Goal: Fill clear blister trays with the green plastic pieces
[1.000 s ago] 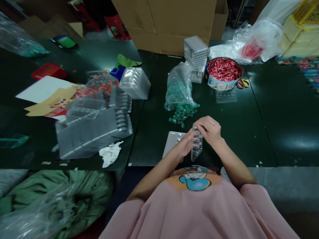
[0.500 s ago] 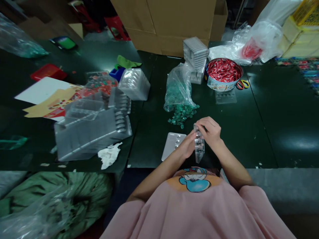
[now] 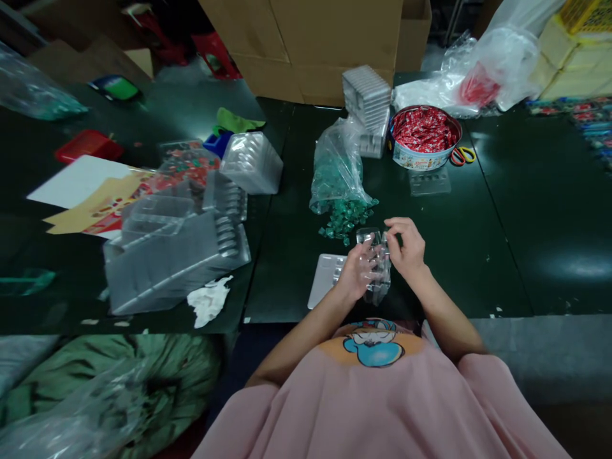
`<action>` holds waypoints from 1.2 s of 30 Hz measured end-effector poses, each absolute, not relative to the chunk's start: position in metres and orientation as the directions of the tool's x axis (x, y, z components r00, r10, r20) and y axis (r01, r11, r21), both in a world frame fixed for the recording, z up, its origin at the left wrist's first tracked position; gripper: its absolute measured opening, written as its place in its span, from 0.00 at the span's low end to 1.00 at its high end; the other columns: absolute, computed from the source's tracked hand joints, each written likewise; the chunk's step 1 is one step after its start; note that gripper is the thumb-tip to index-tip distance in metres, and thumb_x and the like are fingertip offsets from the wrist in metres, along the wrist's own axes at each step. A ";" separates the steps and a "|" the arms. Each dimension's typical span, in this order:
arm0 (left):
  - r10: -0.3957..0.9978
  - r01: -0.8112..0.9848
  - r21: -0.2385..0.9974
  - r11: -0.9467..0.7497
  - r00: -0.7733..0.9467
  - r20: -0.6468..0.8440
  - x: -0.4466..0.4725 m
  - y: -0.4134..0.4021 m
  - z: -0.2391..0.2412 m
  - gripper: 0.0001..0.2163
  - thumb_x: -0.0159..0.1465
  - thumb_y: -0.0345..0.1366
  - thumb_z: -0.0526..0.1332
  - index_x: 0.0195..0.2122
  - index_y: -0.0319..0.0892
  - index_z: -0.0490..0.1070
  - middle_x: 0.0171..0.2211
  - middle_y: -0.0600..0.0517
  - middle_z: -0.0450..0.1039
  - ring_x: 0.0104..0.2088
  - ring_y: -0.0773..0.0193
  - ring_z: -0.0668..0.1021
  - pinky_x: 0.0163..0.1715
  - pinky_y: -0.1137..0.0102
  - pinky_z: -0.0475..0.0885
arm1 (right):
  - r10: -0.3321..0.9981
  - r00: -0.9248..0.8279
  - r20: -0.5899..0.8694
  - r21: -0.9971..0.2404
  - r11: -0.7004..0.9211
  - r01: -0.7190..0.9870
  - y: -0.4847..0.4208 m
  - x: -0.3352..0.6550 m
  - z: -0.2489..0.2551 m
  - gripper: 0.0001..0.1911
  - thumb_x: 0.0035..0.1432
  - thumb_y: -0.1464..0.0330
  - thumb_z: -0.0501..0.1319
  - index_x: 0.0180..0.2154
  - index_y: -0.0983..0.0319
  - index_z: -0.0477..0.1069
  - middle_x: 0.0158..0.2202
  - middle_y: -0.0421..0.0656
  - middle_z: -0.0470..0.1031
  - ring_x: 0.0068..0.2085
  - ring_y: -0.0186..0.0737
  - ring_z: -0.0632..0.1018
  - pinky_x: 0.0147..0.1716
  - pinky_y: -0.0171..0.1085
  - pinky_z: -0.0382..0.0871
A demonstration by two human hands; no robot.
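Observation:
My left hand (image 3: 354,275) and my right hand (image 3: 406,247) both grip a small clear plastic blister tray (image 3: 375,264) just above the dark green table (image 3: 478,242). The left hand's fingers curl round its left side. On the tray's upper right edge the right hand's fingers are pinched. Another clear tray (image 3: 326,278) lies flat on the table under my left wrist. Loose green wrapped candies (image 3: 345,218) spill from a clear plastic bag (image 3: 336,169) just beyond my hands.
A round tin of red wrapped candies (image 3: 424,137) stands at the back right with scissors (image 3: 461,155) beside it and a flat clear tray (image 3: 430,182) in front. Stacks of clear trays (image 3: 172,252) fill the left. Cardboard boxes (image 3: 315,44) stand behind.
The tray I hold has turned from edge-on and upright to lying flatter between my hands. My hands have shifted slightly away from my body.

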State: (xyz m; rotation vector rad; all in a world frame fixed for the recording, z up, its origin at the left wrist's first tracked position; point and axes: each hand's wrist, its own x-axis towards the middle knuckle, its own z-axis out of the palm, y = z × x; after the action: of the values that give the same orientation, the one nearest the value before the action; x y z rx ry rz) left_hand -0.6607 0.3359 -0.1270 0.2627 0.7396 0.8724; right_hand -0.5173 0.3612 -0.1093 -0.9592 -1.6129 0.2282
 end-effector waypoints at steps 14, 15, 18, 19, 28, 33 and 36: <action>0.633 -0.525 0.363 0.770 0.550 -0.545 -0.658 0.351 -0.164 0.30 0.62 0.61 0.51 0.61 0.54 0.63 0.57 0.45 0.69 0.57 0.47 0.72 0.50 0.47 0.69 | 0.953 -0.290 0.088 -0.664 0.273 0.696 0.417 -0.386 -0.151 0.07 0.60 0.71 0.58 0.38 0.60 0.75 0.36 0.43 0.78 0.39 0.40 0.77 0.45 0.41 0.69; 0.622 -0.502 0.379 0.778 0.529 -0.576 -0.653 0.350 -0.168 0.29 0.62 0.60 0.52 0.61 0.54 0.62 0.58 0.45 0.68 0.57 0.48 0.72 0.51 0.46 0.68 | 0.952 -0.302 0.052 -0.618 0.268 0.739 0.419 -0.385 -0.160 0.08 0.59 0.71 0.59 0.39 0.60 0.75 0.40 0.45 0.78 0.43 0.43 0.77 0.47 0.43 0.69; 0.631 -0.456 0.457 0.764 0.377 -0.678 -0.641 0.343 -0.177 0.25 0.64 0.52 0.56 0.61 0.55 0.61 0.62 0.46 0.64 0.60 0.52 0.70 0.56 0.49 0.65 | 0.964 -0.260 0.050 -0.519 0.248 0.818 0.416 -0.385 -0.176 0.14 0.59 0.70 0.60 0.47 0.59 0.75 0.50 0.48 0.76 0.52 0.47 0.74 0.53 0.48 0.67; 0.652 -0.453 0.495 0.741 0.308 -0.693 -0.638 0.340 -0.179 0.24 0.65 0.49 0.57 0.61 0.55 0.61 0.63 0.46 0.63 0.61 0.53 0.69 0.57 0.51 0.64 | 0.971 -0.226 0.074 -0.496 0.232 0.837 0.412 -0.387 -0.179 0.15 0.60 0.69 0.60 0.50 0.59 0.74 0.52 0.49 0.75 0.55 0.48 0.73 0.55 0.49 0.66; 0.795 -0.351 0.721 0.597 0.139 -0.591 -0.631 0.313 -0.172 0.25 0.63 0.40 0.61 0.62 0.50 0.63 0.67 0.43 0.56 0.67 0.54 0.61 0.63 0.56 0.58 | 0.994 0.080 0.079 -0.318 -0.051 0.947 0.331 -0.431 -0.201 0.30 0.64 0.54 0.54 0.63 0.59 0.61 0.68 0.55 0.54 0.68 0.61 0.53 0.59 0.64 0.54; 0.960 0.010 0.985 0.173 0.220 -0.171 -0.679 0.305 -0.146 0.19 0.60 0.42 0.64 0.52 0.48 0.74 0.63 0.46 0.63 0.64 0.52 0.64 0.65 0.55 0.56 | 0.994 -0.077 0.071 -0.249 0.093 0.964 0.344 -0.422 -0.217 0.27 0.65 0.62 0.54 0.63 0.61 0.61 0.68 0.55 0.55 0.69 0.58 0.51 0.63 0.63 0.47; 0.997 0.280 0.957 -0.079 0.025 0.076 -0.727 0.311 -0.142 0.16 0.62 0.41 0.62 0.51 0.49 0.75 0.61 0.48 0.65 0.65 0.53 0.63 0.67 0.54 0.51 | 0.987 -0.095 0.130 -0.269 0.127 0.955 0.377 -0.406 -0.211 0.23 0.64 0.65 0.55 0.60 0.62 0.66 0.66 0.55 0.60 0.69 0.60 0.52 0.62 0.65 0.44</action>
State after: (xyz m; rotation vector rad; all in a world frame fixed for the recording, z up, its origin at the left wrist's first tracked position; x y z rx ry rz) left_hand -0.7275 0.3110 -0.1425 1.4835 1.3677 1.1088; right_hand -0.4063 0.3765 -0.2113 -1.9018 -2.1315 0.1670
